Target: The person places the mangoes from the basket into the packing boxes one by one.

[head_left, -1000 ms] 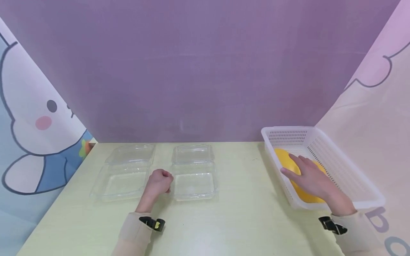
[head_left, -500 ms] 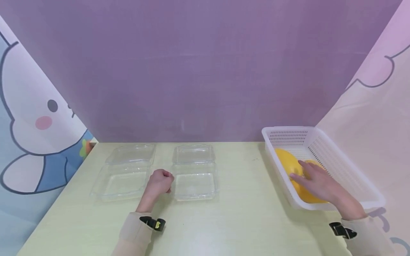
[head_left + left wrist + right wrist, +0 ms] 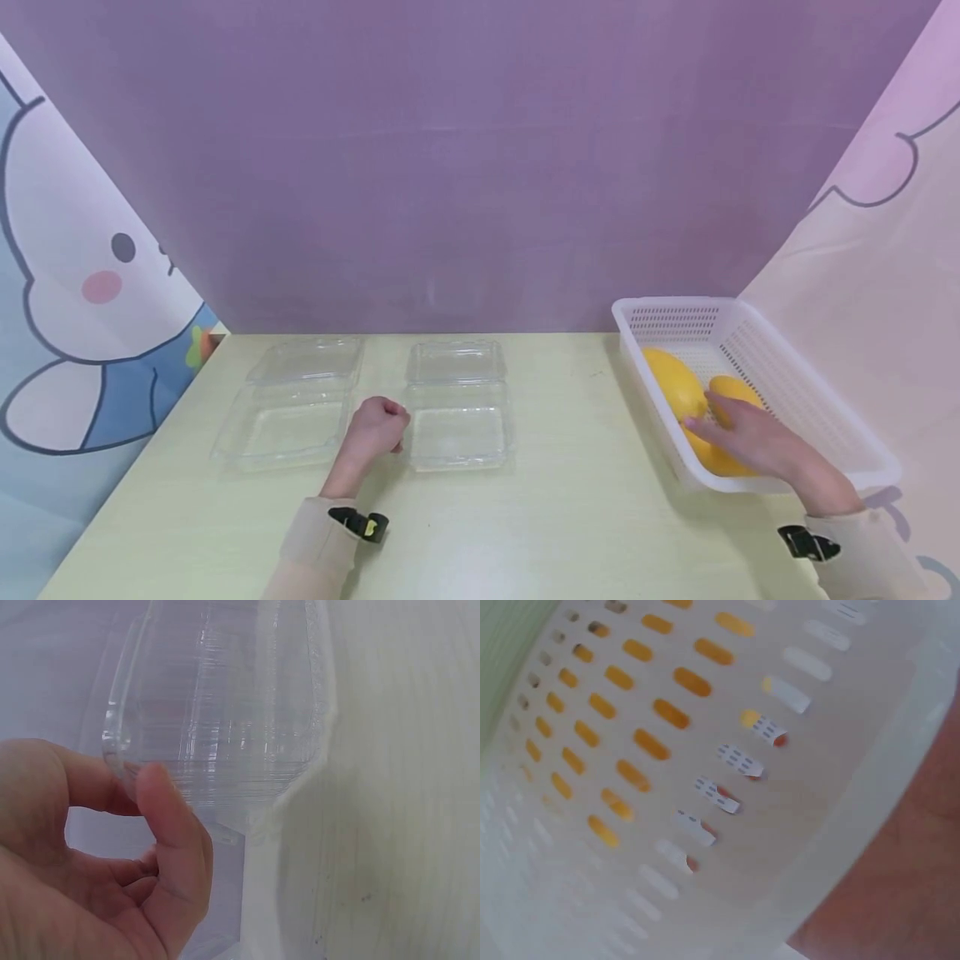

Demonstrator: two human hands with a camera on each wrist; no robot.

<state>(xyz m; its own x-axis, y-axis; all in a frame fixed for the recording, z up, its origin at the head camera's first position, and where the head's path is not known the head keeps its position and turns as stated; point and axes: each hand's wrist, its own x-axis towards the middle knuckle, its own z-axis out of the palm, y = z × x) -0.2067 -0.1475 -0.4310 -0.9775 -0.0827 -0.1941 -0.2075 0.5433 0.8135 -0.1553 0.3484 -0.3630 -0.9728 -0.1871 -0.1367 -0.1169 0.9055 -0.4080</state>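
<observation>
My left hand (image 3: 372, 433) pinches the left edge of a small clear plastic clamshell container (image 3: 459, 433), which lies unfolded on the table. In the left wrist view, thumb and finger meet at the rim of the clear plastic clamshell container (image 3: 225, 742). On the right, my right hand (image 3: 765, 442) reaches into a white plastic basket (image 3: 817, 400). Several smooth yellow oval fruits (image 3: 672, 379) lie there, and the hand rests over the nearer ones with thumb and fingers apart; its fingertips are partly hidden. In the right wrist view, the slotted basket wall (image 3: 817, 802) covers the hand's work.
A larger clear clamshell container (image 3: 288, 425), also unfolded, lies to the left of my left hand. Behind the pale table (image 3: 540, 517) stands a purple panel (image 3: 480, 208). Printed cloths hang at both sides, close to the basket on the right.
My right hand has slid right and toward me over the fruits, uncovering the left one and a farther one. The small container has shifted very slightly right with my left hand.
</observation>
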